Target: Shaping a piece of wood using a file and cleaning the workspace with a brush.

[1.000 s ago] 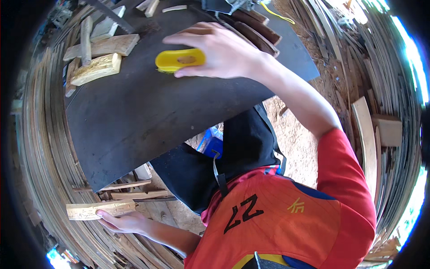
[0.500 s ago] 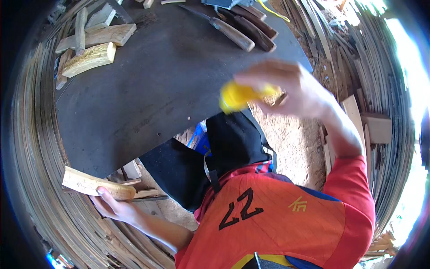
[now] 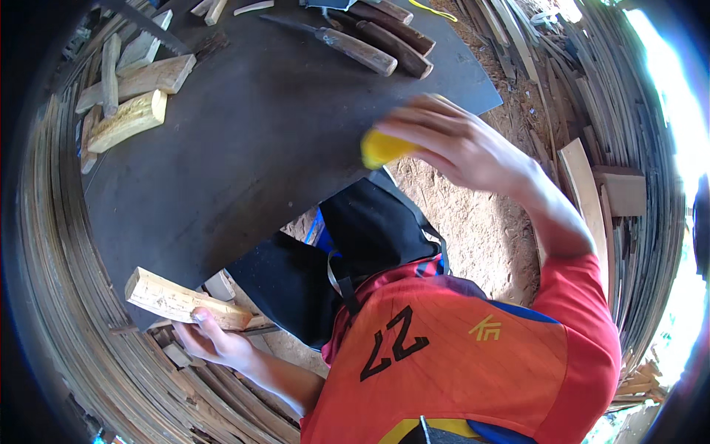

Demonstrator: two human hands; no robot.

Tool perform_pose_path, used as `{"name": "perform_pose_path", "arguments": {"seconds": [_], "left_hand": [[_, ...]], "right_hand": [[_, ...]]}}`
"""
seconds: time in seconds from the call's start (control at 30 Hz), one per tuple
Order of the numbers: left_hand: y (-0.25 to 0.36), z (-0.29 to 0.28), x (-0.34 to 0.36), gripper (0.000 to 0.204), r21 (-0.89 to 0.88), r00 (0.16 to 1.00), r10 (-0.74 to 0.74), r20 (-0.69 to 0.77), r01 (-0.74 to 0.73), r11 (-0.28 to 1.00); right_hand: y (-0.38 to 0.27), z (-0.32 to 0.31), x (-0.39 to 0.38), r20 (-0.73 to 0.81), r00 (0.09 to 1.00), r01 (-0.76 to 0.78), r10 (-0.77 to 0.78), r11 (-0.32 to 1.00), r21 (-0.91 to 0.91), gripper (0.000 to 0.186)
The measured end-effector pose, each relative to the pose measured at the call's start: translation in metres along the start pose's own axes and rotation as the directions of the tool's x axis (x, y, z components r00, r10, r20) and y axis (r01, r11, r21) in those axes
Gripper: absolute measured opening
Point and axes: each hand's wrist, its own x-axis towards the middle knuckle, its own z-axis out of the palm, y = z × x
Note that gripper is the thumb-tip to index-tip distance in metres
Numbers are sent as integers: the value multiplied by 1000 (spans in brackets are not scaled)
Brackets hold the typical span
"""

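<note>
A pale, slightly curved wooden block (image 3: 164,297) with faint marks on its face lies in my left hand (image 3: 214,342), thumb on the side and fingers beneath. It is held over the table's near left corner. My right hand (image 3: 447,140) is raised near the table's right part, its fingers closed around a smooth, rounded yellow object (image 3: 384,149). Most of that object is hidden by the fingers and blurred, so its kind does not show.
On the dark table (image 3: 214,126), wooden-handled tools (image 3: 362,52), one with a pointed blade, lie at the far side. Several wood pieces (image 3: 129,120) and a saw blade (image 3: 144,22) are at the far left. Stacked wooden strips (image 3: 52,244) line the left side; boards (image 3: 588,185) lean at right.
My left hand has brought the wooden block rightward and turned it, showing more of its end. My right hand has shifted a little left and now covers more of the yellow object.
</note>
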Motion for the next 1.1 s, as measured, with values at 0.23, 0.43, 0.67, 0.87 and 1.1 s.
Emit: {"name": "perform_pose_path", "arguments": {"seconds": [0.23, 0.43, 0.67, 0.87, 1.1], "left_hand": [[22, 35, 22, 67, -20, 981, 100, 164, -98, 995], [53, 42, 4, 66, -299, 934, 335, 123, -288, 910], [31, 41, 6, 66, -242, 942, 285, 176, -239, 940], [36, 48, 7, 67, -154, 971, 178, 162, -153, 976], [64, 44, 1, 52, -288, 866, 472, 161, -417, 862]], "right_hand": [[-38, 8, 13, -304, 949, -61, 84, 995, 85, 47], [-82, 97, 98, -411, 895, -168, 176, 984, 56, 38], [4, 8, -66, -438, 623, -755, 648, 646, -117, 33], [-10, -18, -61, -493, 649, -676, 579, 737, -24, 36], [-119, 91, 86, -243, 946, -168, 216, 964, 206, 34]]}}
